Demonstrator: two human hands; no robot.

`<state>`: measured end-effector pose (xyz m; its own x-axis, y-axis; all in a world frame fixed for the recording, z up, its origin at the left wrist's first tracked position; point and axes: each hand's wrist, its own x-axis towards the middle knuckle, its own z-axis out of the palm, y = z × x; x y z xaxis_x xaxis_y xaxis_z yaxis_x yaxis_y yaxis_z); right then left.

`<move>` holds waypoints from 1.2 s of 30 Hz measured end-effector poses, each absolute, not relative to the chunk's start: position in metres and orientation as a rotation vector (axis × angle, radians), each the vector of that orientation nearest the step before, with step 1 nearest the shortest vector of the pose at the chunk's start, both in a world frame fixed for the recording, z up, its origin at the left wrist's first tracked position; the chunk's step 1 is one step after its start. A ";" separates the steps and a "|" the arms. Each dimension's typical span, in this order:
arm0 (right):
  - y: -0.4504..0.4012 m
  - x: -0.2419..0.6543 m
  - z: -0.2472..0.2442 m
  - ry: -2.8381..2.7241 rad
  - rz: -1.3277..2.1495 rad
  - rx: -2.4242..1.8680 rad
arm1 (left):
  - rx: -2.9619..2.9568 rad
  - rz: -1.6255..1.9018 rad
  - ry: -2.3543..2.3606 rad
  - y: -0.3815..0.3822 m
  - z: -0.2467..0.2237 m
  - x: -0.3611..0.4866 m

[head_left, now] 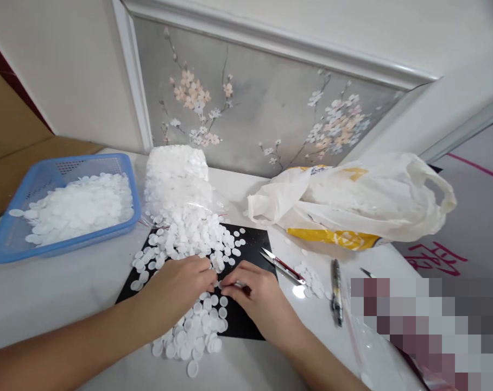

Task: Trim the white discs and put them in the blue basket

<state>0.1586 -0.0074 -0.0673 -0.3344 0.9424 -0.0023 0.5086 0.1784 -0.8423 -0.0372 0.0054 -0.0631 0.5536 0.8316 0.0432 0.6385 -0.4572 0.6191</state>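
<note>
My left hand (191, 277) is closed over the black mat (251, 321), its fingertips curled and pressed together; anything within them is hidden. Facing it, my right hand (257, 290) pinches a small white disc (220, 284) between thumb and fingers. The fingertips of both hands nearly meet there. Beyond them, a heap of small white discs (185, 233) spills out of a clear plastic bag (177, 174). Nearer to me, below the hands, lies a second pile of white discs (197, 328), partly over the mat's front edge.
A blue basket (63, 247) with many white discs stands at the left. Right of the mat lie thread snips (287, 267), a small group of discs (314, 279) and a pen (336, 293). A white and yellow plastic bag (352, 203) rests by the wall panel.
</note>
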 end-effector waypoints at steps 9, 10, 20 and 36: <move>-0.006 0.151 -0.076 -2.094 0.780 -1.299 | 2.171 0.490 1.288 0.009 -0.047 -0.036; -0.006 0.151 -0.074 -2.006 0.866 -1.331 | 2.062 0.519 1.318 0.009 -0.044 -0.036; -0.009 0.163 -0.063 -1.222 1.771 -1.221 | 1.078 0.511 1.092 0.003 -0.037 -0.033; -0.010 0.176 -0.056 -2.061 1.240 -1.181 | 1.034 0.528 1.055 0.006 -0.031 -0.041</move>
<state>0.1764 -0.0101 -0.0562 -0.5274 0.8485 -0.0439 0.4363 0.2261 -0.8709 -0.0410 0.0063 -0.0315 0.4360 0.7786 -0.4513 0.1059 0.4535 0.8849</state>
